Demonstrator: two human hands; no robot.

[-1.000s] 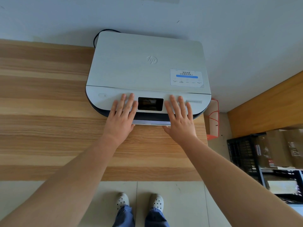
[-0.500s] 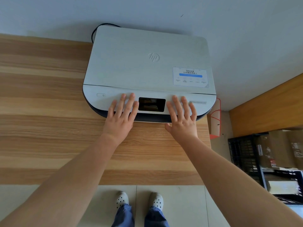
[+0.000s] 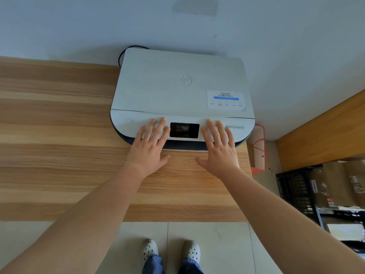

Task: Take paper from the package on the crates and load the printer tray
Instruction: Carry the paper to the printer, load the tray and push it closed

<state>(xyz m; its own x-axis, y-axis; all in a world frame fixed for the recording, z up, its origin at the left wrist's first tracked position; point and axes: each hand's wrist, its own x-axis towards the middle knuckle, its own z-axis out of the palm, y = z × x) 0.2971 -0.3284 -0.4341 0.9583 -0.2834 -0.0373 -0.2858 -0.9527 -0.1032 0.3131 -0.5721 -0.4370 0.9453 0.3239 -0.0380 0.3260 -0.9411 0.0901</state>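
A white printer (image 3: 177,86) sits on the wooden table (image 3: 59,135) against the wall. My left hand (image 3: 150,147) and my right hand (image 3: 217,151) lie flat, fingers spread, on its front panel, one on each side of the dark screen (image 3: 184,130). Neither hand holds anything. Under the dark front edge, between my hands, shows a thin white strip of the tray (image 3: 183,149). Brown paper packages (image 3: 333,184) rest on a black crate (image 3: 294,190) at the right, well away from both hands.
A white and red box (image 3: 258,149) stands on the floor in the gap right of the table. A second wooden surface (image 3: 325,131) runs along the right. A black cable (image 3: 126,51) loops behind the printer. My feet (image 3: 169,252) are at the table's front edge.
Both hands stay on the front panel. The white strip under the printer's front was wider one second ago, hidden half a second ago, and shows thinly now.
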